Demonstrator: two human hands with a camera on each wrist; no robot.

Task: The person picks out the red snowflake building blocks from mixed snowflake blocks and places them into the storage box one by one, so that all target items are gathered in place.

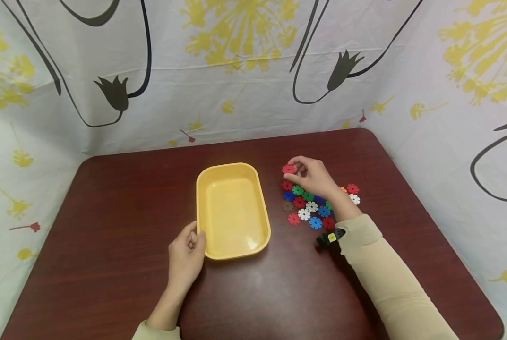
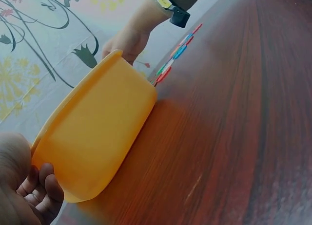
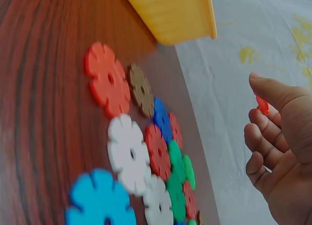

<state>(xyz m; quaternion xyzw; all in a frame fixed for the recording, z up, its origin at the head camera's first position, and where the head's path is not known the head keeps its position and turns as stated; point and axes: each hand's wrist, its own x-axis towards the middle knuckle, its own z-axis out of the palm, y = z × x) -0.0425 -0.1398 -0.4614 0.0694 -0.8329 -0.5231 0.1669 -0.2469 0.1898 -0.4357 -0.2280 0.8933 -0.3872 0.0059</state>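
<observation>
Centrally on the desk [image 1: 108, 212] sits the yellow tray [image 1: 236, 212], likely light, stiff, its long axis running near to far, the left hand's grip [image 1: 187, 255] pinching its rim; near loose discs [image 1: 301, 213], the right hand's grip [image 1: 314, 177] pinches 1 red disc [image 1: 288, 168], probably light, rigid, best held edgewise, face upward.

Left grip [image 1: 186, 257] near, right grip [image 1: 314, 177] far
Left fingers [image 2: 52, 195] curl; right thumb [image 3: 279, 92] and fingers [image 3: 263, 141] pinch, right forearm [image 1: 389, 278] slanting far and left.
</observation>
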